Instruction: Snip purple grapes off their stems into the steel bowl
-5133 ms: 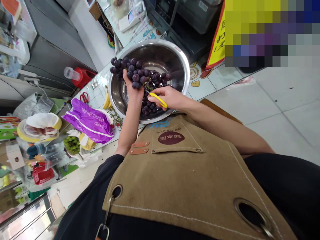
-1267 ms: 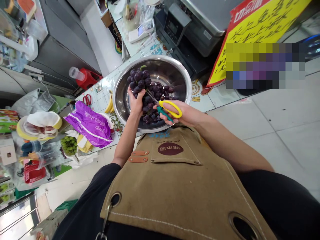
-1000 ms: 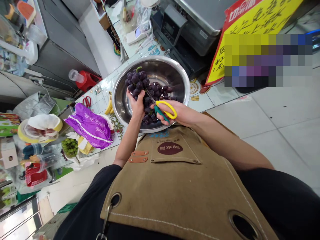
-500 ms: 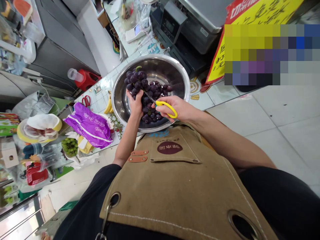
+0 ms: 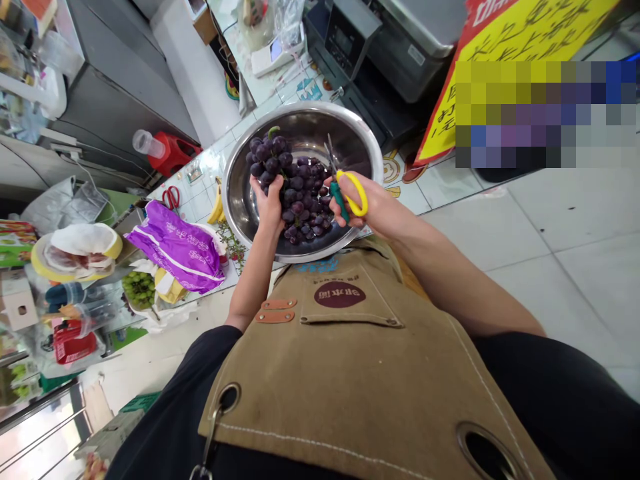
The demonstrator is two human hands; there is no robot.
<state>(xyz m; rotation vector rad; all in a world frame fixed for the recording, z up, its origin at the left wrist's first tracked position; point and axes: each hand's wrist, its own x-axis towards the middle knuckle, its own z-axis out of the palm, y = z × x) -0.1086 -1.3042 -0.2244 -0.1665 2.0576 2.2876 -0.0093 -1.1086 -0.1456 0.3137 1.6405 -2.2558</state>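
A bunch of dark purple grapes (image 5: 270, 157) with a green stem end is gripped in my left hand (image 5: 271, 205), over the left side of a steel bowl (image 5: 240, 193). Loose-looking dark grapes (image 5: 307, 200) lie in the bowl beneath and to the right of the bunch. My right hand (image 5: 367, 207) is closed around scissors (image 5: 356, 193) with one yellow and one green handle. Their blades stand apart, point up over the bowl's right part, and do not touch the grapes.
A purple plastic bag (image 5: 180, 247), bananas (image 5: 217, 205) and red-handled scissors (image 5: 171, 198) lie left of the bowl on the tiled counter (image 5: 193, 183). Grape stalks (image 5: 233, 243) lie by the bowl's left rim. A grey scale-like machine (image 5: 350, 40) and a yellow sign (image 5: 450, 113) stand behind to the right.
My right hand has drawn the scissors rightward, away from the bunch, and their blades have swung upward and spread. My left hand still holds the grapes in nearly the same place.
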